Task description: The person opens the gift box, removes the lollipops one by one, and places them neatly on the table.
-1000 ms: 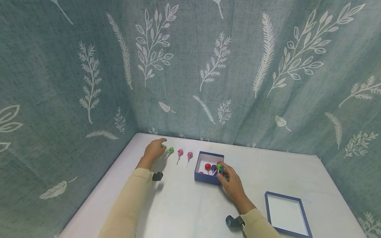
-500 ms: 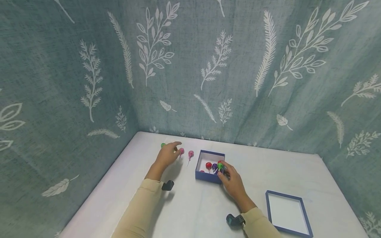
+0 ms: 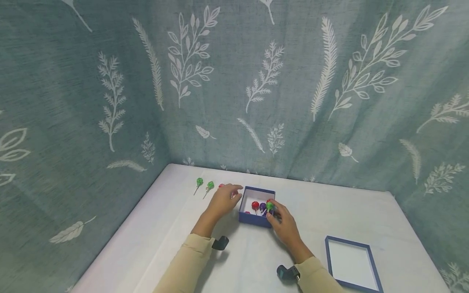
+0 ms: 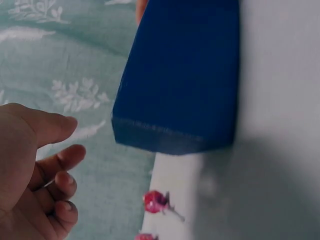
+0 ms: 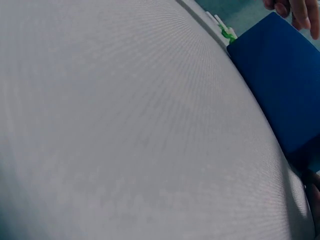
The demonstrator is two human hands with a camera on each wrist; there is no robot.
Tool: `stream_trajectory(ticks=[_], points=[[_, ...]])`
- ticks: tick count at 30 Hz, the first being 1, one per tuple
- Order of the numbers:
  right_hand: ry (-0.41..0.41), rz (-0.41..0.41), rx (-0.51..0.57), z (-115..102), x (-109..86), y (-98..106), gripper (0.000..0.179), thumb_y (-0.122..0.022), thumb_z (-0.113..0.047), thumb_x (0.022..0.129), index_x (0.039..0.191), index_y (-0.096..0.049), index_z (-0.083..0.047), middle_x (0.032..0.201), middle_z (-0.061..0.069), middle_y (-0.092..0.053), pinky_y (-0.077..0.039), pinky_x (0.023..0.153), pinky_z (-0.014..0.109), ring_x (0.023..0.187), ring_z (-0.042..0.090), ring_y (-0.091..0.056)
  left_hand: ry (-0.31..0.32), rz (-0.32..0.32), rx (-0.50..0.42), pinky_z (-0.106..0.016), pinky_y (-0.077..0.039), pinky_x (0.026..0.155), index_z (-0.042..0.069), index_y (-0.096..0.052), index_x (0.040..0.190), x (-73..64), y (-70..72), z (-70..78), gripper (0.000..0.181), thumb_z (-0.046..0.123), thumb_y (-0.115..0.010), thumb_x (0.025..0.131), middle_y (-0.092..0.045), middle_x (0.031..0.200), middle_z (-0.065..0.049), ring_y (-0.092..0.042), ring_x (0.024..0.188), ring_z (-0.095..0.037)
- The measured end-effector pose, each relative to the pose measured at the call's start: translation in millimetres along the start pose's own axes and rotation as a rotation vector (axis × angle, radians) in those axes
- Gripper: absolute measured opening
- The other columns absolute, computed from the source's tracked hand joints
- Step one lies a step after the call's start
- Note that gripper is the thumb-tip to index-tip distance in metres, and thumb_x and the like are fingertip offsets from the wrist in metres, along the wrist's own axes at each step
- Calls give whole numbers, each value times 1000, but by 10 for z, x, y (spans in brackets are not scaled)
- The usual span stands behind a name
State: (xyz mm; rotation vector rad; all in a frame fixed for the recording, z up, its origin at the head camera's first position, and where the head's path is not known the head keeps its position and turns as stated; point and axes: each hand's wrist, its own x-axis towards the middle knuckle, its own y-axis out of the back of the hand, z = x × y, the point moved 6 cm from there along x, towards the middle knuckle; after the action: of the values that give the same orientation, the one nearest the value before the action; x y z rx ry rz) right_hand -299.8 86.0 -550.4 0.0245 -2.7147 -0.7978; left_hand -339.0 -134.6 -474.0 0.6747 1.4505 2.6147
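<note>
My left hand (image 3: 224, 200) hovers just left of a blue box (image 3: 255, 219), its fingers loosely bent and nothing between them. The left wrist view shows that hand (image 4: 37, 170) with thumb and fingers apart, beside the box's blue wall (image 4: 175, 75). My right hand (image 3: 286, 224) grips the box's right side, thumb near the front corner and fingers farther back. Inside the box lie a red lollipop (image 3: 255, 205), a purple lollipop (image 3: 262, 206) and a green lollipop (image 3: 269, 206) close to the right fingertips. A pink lollipop (image 4: 156, 201) lies on the table, partly hidden by my left hand in the head view.
Two green lollipops, one at the far left (image 3: 199, 181) and one beside it (image 3: 210, 185), lie in a row with the pink ones. A blue-edged box lid (image 3: 353, 264) rests at the right on the white table (image 3: 311, 207). A patterned curtain (image 3: 234, 89) stands behind.
My left hand has swept right from the green lollipops, past the pink ones, to the box's left side. The right hand has stayed at the box.
</note>
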Motion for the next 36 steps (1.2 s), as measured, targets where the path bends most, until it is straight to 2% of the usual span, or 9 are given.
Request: stream_trajectory(ticks=[6, 11, 16, 22, 29, 36], points=[[6, 0, -7, -5, -3, -18, 51, -62, -31, 95, 143, -48, -19, 141, 12, -49, -46, 94, 48, 114, 33, -58, 8, -73, 20, -34, -49, 72, 12, -70, 117, -8, -119, 151, 27, 21, -65, 93, -68, 93, 3, -60, 80, -16], [4, 2, -8, 5, 13, 26, 50, -62, -31, 95, 143, -49, -20, 140, 11, -50, -46, 94, 48, 112, 32, -60, -6, -137, 108, -30, -50, 69, 17, -72, 114, 54, -254, 354, 24, 26, -66, 93, -69, 87, 8, -59, 76, -9], [7, 14, 9, 5, 2, 3, 51, -63, -29, 94, 142, -50, -20, 139, 11, -51, -47, 93, 46, 109, 30, -61, -38, -155, 211, -31, -52, 68, 15, -72, 112, 87, -365, 485, 23, 24, -68, 91, -69, 84, 6, -61, 73, -10], [11, 14, 6, 27, -8, -35, 51, -64, -29, 94, 142, -50, -19, 138, 10, -52, -47, 93, 45, 108, 28, -61, -70, -150, 298, -34, -53, 68, 14, -75, 102, 134, -435, 518, 17, 20, -70, 86, -72, 87, 3, -67, 77, -15], [7, 11, 3, 23, 18, -18, 51, -63, -31, 95, 142, -49, -19, 139, 9, -51, -47, 93, 44, 110, 28, -61, -72, -152, 347, -34, -49, 58, 16, -75, 85, 194, -478, 482, 6, 21, -75, 82, -67, 74, 5, -59, 63, -13], [11, 7, -4, 46, 1, -37, 51, -63, -32, 95, 143, -49, -18, 140, 10, -50, -47, 93, 46, 112, 29, -60, -74, -193, 439, -35, -49, 53, 19, -74, 83, 226, -563, 489, 6, 24, -76, 80, -69, 75, 6, -63, 64, -16]])
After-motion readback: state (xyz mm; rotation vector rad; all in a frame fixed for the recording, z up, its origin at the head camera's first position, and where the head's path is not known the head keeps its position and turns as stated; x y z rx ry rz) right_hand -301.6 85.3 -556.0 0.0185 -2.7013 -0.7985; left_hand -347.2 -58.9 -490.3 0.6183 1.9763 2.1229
